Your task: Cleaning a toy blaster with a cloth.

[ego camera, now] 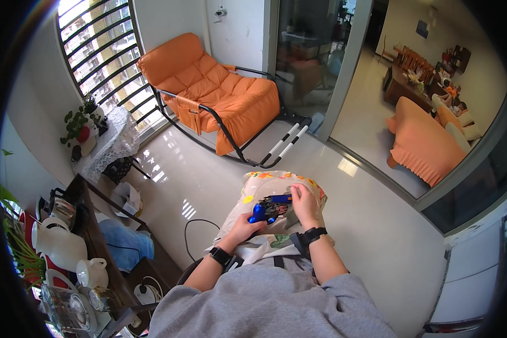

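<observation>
A glossy blue gun-shaped device (271,208) with metallic and reddish inner parts showing is held over my lap. My left hand (246,230) grips its rounded lower left end. At its upper right end, the fingertips of my right hand (305,205) are pinched, touching or right beside the blue barrel-like part; whether they hold it or a small piece is hidden. Beneath both hands a cream cushion or cloth (232,217) with flower patterns covers my lap. Each wrist wears a black strap with a small module.
An orange rocking chair (249,91) stands ahead. At left are a dark wooden shelf (110,270) with a white pitcher (59,245) and glassware, and a lace-covered table (105,143) with plants. A black cable (186,236) curves on the floor. Right is a sliding door frame (372,167).
</observation>
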### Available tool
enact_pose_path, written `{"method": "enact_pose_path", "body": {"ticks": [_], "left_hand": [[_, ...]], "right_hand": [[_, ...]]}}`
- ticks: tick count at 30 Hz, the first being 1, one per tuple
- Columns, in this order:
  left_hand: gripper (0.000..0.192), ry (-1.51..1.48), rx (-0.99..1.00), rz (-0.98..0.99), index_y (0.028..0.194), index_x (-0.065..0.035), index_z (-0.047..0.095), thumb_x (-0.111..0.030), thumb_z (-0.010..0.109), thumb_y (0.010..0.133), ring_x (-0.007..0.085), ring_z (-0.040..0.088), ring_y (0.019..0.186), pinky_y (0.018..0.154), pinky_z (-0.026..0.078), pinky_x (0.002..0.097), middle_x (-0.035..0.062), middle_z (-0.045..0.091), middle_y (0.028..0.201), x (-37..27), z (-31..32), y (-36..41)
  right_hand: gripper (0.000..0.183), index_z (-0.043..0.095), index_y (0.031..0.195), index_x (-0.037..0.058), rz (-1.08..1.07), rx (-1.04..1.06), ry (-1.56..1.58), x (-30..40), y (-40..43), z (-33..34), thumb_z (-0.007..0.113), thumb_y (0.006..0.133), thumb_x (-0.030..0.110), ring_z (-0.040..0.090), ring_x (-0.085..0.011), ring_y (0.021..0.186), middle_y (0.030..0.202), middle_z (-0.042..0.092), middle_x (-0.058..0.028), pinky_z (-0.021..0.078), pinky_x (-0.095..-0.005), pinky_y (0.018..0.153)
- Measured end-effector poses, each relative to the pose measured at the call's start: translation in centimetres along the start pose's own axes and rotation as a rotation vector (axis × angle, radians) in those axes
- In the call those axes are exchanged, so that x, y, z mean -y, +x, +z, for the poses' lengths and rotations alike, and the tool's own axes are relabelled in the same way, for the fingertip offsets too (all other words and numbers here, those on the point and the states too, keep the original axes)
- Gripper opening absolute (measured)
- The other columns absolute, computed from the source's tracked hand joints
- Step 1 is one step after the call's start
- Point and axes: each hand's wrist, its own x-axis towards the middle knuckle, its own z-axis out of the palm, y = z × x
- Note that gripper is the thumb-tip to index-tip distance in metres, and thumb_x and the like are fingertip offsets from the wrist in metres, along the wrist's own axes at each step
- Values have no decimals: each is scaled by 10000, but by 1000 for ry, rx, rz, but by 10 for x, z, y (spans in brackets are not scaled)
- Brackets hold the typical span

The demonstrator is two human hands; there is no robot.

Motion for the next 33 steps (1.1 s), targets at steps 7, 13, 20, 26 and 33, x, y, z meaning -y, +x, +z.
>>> {"method": "enact_pose_path", "body": {"ticks": [7, 13, 20, 26, 33], "left_hand": [[214, -6, -27, 31, 899, -7, 684, -205, 742, 843, 85, 588, 670, 658, 481, 254, 11, 661, 748, -1, -2, -4], [228, -117, -30, -5, 848, -16, 681, -229, 756, 820, 79, 578, 633, 622, 477, 257, 13, 659, 721, -2, 2, 0], [203, -31, -16, 18, 920, -8, 683, -191, 738, 849, 89, 599, 679, 666, 486, 249, 16, 668, 759, 0, -3, -1], [222, -90, -32, 29, 869, -7, 677, -215, 746, 830, 90, 588, 652, 639, 485, 259, 25, 660, 733, -1, 0, -2], [228, -17, -9, 15, 866, -11, 680, -224, 751, 826, 88, 582, 639, 636, 480, 255, 15, 660, 726, -9, 3, -3]], "right_hand": [[162, 680, 997, 132, -310, 113, 68, 78, -13, 11, 604, 931, 259, 627, -326, 853, 973, 709, -70, 492, -404, 805], [183, 692, 991, 125, 43, 22, -67, -1, 4, -2, 580, 941, 262, 655, -332, 896, 951, 712, -104, 511, -417, 776], [150, 684, 987, 95, -245, 86, 107, 63, -14, 5, 599, 925, 201, 638, -333, 920, 978, 705, -90, 500, -422, 814], [158, 690, 1002, 136, -260, 134, 135, 87, -12, 9, 587, 937, 236, 637, -323, 894, 975, 707, -86, 511, -410, 778], [218, 692, 991, 105, 45, -45, -6, -15, 4, -6, 571, 948, 281, 666, -357, 858, 932, 714, -133, 515, -452, 765]]}}
